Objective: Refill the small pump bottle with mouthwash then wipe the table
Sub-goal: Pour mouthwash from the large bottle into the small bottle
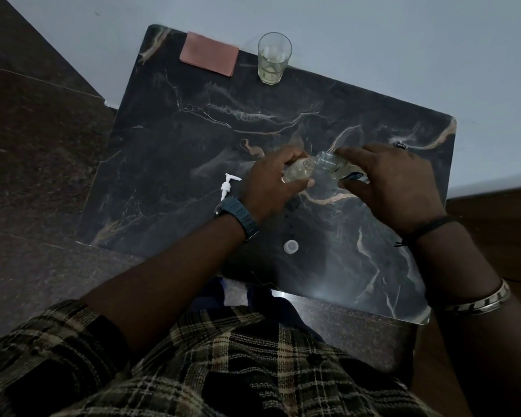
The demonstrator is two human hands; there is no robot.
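Observation:
My left hand (271, 182) grips the small clear pump bottle (298, 171), its open neck pointing up and to the right. My right hand (394, 182) holds the clear mouthwash bottle (336, 167) tipped on its side, with its mouth right at the small bottle's neck. Pale yellowish liquid shows in both bottles. The white pump head (227, 185) lies on the dark marble table (193, 139) just left of my left wrist. A round white cap (291, 247) rests on the table near the front edge. At the far left corner lies a folded pink cloth (209, 54).
A drinking glass (273, 58) with a little pale liquid stands at the table's far edge against the pale wall. Dark stone floor lies to the left of the table. My plaid shirt fills the bottom of the view.

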